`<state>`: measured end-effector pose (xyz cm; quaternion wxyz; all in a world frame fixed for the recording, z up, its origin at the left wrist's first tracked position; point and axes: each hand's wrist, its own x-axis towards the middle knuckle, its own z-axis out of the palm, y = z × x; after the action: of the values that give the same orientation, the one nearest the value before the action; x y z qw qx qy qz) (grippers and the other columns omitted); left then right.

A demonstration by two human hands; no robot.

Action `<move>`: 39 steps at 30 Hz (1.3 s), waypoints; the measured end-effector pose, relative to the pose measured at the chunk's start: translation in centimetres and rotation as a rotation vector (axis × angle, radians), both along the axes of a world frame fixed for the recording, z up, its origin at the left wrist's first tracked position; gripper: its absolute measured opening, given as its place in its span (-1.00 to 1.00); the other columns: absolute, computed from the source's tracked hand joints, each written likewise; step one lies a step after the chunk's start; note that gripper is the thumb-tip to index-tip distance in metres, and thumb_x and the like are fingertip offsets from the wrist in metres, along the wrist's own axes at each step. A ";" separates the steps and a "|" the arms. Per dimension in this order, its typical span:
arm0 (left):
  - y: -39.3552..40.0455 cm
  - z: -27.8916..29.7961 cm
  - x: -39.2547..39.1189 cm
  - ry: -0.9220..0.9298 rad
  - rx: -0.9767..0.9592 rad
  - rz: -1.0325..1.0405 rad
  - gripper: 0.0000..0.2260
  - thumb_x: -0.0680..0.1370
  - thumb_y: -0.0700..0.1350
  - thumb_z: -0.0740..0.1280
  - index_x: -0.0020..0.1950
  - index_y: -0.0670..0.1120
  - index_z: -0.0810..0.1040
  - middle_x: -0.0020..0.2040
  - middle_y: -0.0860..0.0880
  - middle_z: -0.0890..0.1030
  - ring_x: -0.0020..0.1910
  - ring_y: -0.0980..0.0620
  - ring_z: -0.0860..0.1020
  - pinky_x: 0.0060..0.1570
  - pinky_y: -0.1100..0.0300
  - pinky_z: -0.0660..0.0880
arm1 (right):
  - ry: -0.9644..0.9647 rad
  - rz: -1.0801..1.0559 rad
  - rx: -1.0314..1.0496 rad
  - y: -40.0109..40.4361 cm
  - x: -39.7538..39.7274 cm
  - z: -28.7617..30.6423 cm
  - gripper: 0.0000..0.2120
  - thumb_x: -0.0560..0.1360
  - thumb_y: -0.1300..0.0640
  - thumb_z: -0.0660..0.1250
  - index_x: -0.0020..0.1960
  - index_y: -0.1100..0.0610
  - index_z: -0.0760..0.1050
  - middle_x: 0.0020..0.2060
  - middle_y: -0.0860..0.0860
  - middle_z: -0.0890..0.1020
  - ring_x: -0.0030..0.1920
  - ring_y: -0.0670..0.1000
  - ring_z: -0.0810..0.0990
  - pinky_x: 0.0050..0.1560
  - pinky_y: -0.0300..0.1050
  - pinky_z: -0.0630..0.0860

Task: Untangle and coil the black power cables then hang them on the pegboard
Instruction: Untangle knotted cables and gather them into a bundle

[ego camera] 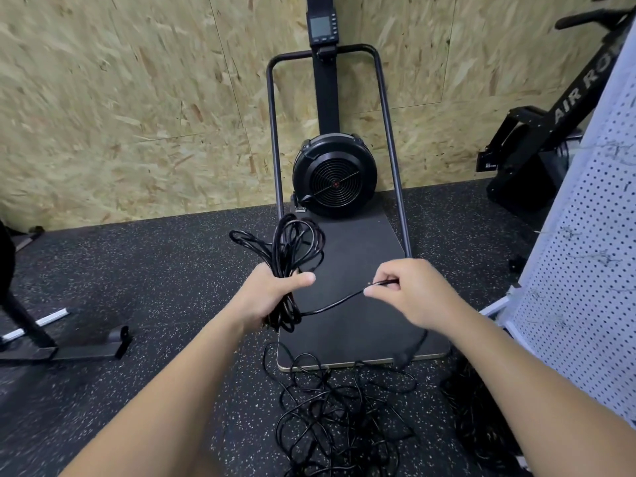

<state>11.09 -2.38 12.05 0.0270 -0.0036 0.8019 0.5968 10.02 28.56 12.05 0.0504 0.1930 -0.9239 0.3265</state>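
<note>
A gym corner is shown: black speckled rubber floor [155, 270], chipboard wall [120, 98] behind, and a black fan-wheel exercise machine [334, 173] standing on a dark rectangular base board [361, 304] against the wall. A bundle of coiled black power cable [292, 256] is gripped in the left hand [272, 294], fingers and thumb curled round its middle, loops sticking up above the fist and hanging just below it. One strand is run from the bundle across to the right hand [409, 294], where it is pinched between thumb and fingertips, other fingers curled. The coil is judged partly done: several loops are gathered, but the tail is trailed down past the right wrist to a plug end [401, 359] near the board's front edge. A loose tangled heap of black cable [344, 418] is left on the floor between the forearms, and a second dark heap [478, 407] is seen to the right, detail unclear. Nothing is hung yet; the white perforated pegboard panel [585, 253] is stood close on the right, leaning, hooks not clearly made out. Most of the task is judged left. Open room is available to the left and in front above the base board; movement rightward is limited by the pegboard and its white frame foot [495, 309], and the machine's tubular side rails [395, 166] flank the space ahead. A grey stand leg [93, 349] is lying at floor level on the left.
</note>
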 end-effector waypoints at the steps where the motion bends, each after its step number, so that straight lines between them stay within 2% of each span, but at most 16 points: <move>1: -0.3 0.2 0.2 -0.019 -0.040 -0.053 -0.60 0.50 0.06 0.65 -0.13 -0.14 0.49 -0.20 -0.04 0.45 -0.21 0.01 0.40 -0.11 0.03 0.42 | 0.027 -0.013 -0.026 0.5 -0.2 0.3 -0.72 0.56 -0.18 0.56 -0.21 -0.07 0.60 -0.32 -0.26 0.58 -0.30 -0.10 0.50 -0.21 -0.02 0.49; 5: 0.7 -0.1 0.6 0.001 -0.289 -0.216 -0.58 0.43 -0.01 0.71 -0.18 -0.02 0.44 -0.24 0.07 0.42 -0.24 0.08 0.35 -0.20 0.13 0.26 | 0.158 -0.021 -0.059 0.7 0.2 0.9 -0.76 0.54 -0.17 0.59 -0.19 -0.13 0.60 -0.30 -0.10 0.52 -0.25 -0.06 0.51 -0.17 0.05 0.54; 7: 2.0 -0.7 0.7 -0.010 -0.433 -0.247 -0.50 0.33 0.18 0.75 -0.11 0.02 0.49 -0.18 0.15 0.46 -0.20 0.10 0.38 -0.17 0.14 0.30 | 0.209 -0.006 -0.076 0.1 0.6 1.4 -0.77 0.53 -0.17 0.59 -0.18 -0.14 0.60 -0.29 -0.10 0.50 -0.24 -0.06 0.51 -0.17 0.02 0.51; 9: 2.5 -2.4 0.1 -0.055 -0.586 -0.244 -0.42 0.22 0.38 0.72 -0.05 0.07 0.58 -0.15 0.18 0.57 -0.21 0.08 0.46 -0.12 0.10 0.45 | 0.280 0.038 -0.040 -0.6 1.2 2.0 -0.79 0.54 -0.17 0.58 -0.16 -0.14 0.61 -0.30 -0.12 0.47 -0.21 -0.06 0.49 -0.16 -0.02 0.48; 11: 3.2 -2.9 0.3 -0.085 -0.702 -0.243 -0.61 0.31 0.19 0.69 -0.09 0.00 0.65 -0.25 0.15 0.62 -0.31 0.02 0.54 -0.20 0.15 0.54 | 0.359 0.094 0.021 -1.2 1.8 2.4 -0.80 0.53 -0.16 0.59 -0.14 -0.12 0.63 -0.32 -0.18 0.43 -0.19 -0.07 0.45 -0.16 -0.07 0.43; 12: 3.5 -2.8 0.5 -0.096 -0.751 -0.233 -0.72 0.37 0.05 0.64 -0.16 -0.05 0.62 -0.31 0.12 0.58 -0.35 0.00 0.51 -0.30 0.17 0.50 | 0.389 0.119 0.062 -1.4 2.1 2.5 -0.79 0.52 -0.17 0.59 -0.13 -0.10 0.63 -0.32 -0.22 0.41 -0.18 -0.09 0.43 -0.18 -0.08 0.42; 14: 3.7 -3.1 0.6 -0.104 -0.837 -0.211 -0.79 0.44 -0.11 0.55 -0.24 -0.09 0.54 -0.33 0.05 0.55 -0.36 -0.03 0.48 -0.35 0.17 0.45 | 0.417 0.159 0.155 -1.6 2.3 2.5 -0.77 0.54 -0.20 0.57 -0.12 -0.09 0.63 -0.33 -0.26 0.37 -0.20 -0.13 0.39 -0.20 -0.07 0.37; 16: 3.3 -3.1 0.6 -0.117 -0.955 -0.180 -0.87 0.46 -0.13 0.51 -0.13 -0.13 0.60 -0.25 -0.02 0.65 -0.26 -0.10 0.59 -0.25 0.12 0.56 | 0.386 0.182 0.191 -1.4 2.3 2.7 -0.80 0.57 -0.20 0.53 -0.09 -0.11 0.63 -0.32 -0.24 0.40 -0.20 -0.18 0.42 -0.18 -0.08 0.31; 18: 2.7 -3.3 0.5 -0.137 -1.057 -0.182 -0.83 0.43 -0.10 0.49 -0.03 -0.10 0.61 -0.14 -0.05 0.69 -0.12 -0.17 0.67 -0.13 0.05 0.65 | 0.344 0.213 0.159 -1.1 2.1 3.1 -0.86 0.60 -0.14 0.52 -0.06 -0.13 0.64 -0.26 -0.22 0.47 -0.13 -0.26 0.47 -0.16 -0.10 0.31; 21: 2.5 -3.8 0.9 -0.122 -1.246 -0.253 -0.90 0.49 -0.15 0.38 -0.08 -0.05 0.47 -0.06 -0.06 0.65 -0.07 -0.23 0.64 -0.08 0.01 0.63 | 0.296 0.260 0.041 -1.0 2.0 3.5 -0.92 0.62 -0.08 0.53 -0.04 -0.14 0.66 -0.18 -0.17 0.52 -0.07 -0.11 0.54 -0.10 -0.11 0.44; 25: 3.2 -4.5 1.1 0.083 -1.366 -0.340 -0.85 0.50 -0.15 0.36 0.05 0.00 0.51 0.04 -0.10 0.71 0.02 -0.27 0.68 -0.12 0.01 0.53 | 0.233 0.233 -0.112 -1.3 1.3 3.1 -0.92 0.63 -0.02 0.52 -0.04 -0.15 0.70 -0.19 -0.08 0.54 -0.14 0.02 0.56 -0.06 0.06 0.53; 30: 3.9 -4.2 1.1 0.417 -1.349 -0.453 -0.84 0.50 -0.11 0.39 0.07 0.04 0.54 0.02 0.00 0.70 0.02 -0.17 0.68 -0.09 0.00 0.55 | 0.178 0.222 -0.247 -1.1 -0.2 2.2 -0.92 0.64 0.05 0.52 -0.01 -0.11 0.74 -0.15 -0.08 0.60 -0.11 0.02 0.62 0.04 0.14 0.57; 33: 4.1 -3.6 1.4 0.593 -1.144 -0.518 -0.74 0.41 -0.18 0.50 -0.08 0.10 0.49 -0.10 0.10 0.61 -0.10 0.00 0.58 -0.17 0.10 0.46 | 0.133 0.163 -0.372 -0.8 -1.1 1.7 -0.92 0.61 0.14 0.55 -0.02 -0.03 0.78 -0.14 -0.05 0.66 -0.09 0.05 0.66 0.05 0.10 0.59; 35: 4.7 -3.0 2.1 0.678 -0.999 -0.512 -0.63 0.43 -0.23 0.48 -0.13 0.16 0.36 -0.18 0.13 0.48 -0.18 0.07 0.41 -0.19 0.16 0.34 | 0.063 0.105 -0.464 -0.1 -1.6 1.4 -0.92 0.58 0.17 0.59 -0.04 0.00 0.80 -0.12 -0.06 0.73 -0.06 0.01 0.71 0.08 0.01 0.62; 37: 5.3 -2.4 3.0 0.715 -0.879 -0.448 -0.67 0.50 -0.21 0.43 -0.13 0.11 0.32 -0.19 0.19 0.38 -0.19 0.16 0.32 -0.19 0.24 0.29 | -0.006 0.067 -0.477 0.5 -2.1 0.7 -0.93 0.58 0.14 0.60 -0.05 -0.01 0.80 -0.09 -0.10 0.77 -0.02 -0.06 0.74 0.12 -0.06 0.64; 39: 5.5 -2.0 3.4 0.698 -0.793 -0.378 -0.80 0.53 -0.19 0.41 -0.11 0.04 0.43 -0.19 0.18 0.44 -0.20 0.18 0.38 -0.20 0.29 0.36 | -0.088 0.065 -0.443 0.7 -2.6 -0.3 -0.95 0.59 0.10 0.58 -0.03 -0.02 0.81 -0.07 -0.13 0.80 0.00 -0.08 0.76 0.19 -0.02 0.67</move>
<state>14.51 3.08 10.01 -0.1366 0.3281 0.9130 0.2002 7.38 29.29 11.77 0.0409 0.1923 -0.8244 0.5307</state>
